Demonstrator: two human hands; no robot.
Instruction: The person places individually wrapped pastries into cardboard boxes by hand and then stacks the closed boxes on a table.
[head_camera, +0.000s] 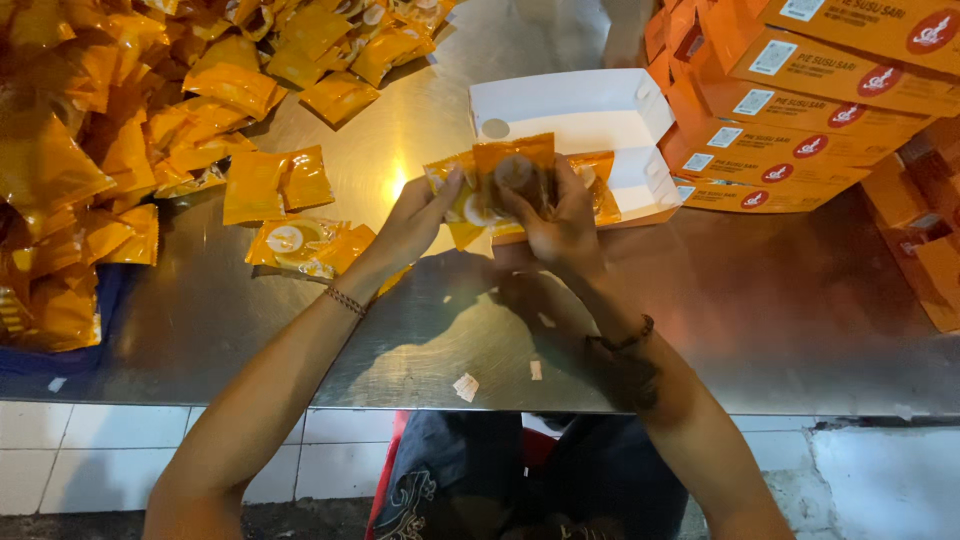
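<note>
Your steel table (760, 320): heap of orange packets (90, 150), open white box (580, 120), stacked orange cartons (800, 110), paper scraps (466, 386).

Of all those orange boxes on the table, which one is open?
The white-lined box lying flat just behind the person's hands, its lid folded back. The other orange boxes are shut and stacked at the right. Both hands hold orange packets in front of it.

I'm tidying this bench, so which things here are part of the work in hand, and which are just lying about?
In hand:
left hand and right hand, together holding orange packets
open white box behind them
heap of orange packets on the steel table

Lying about:
stacked closed orange boxes
paper scraps
</note>
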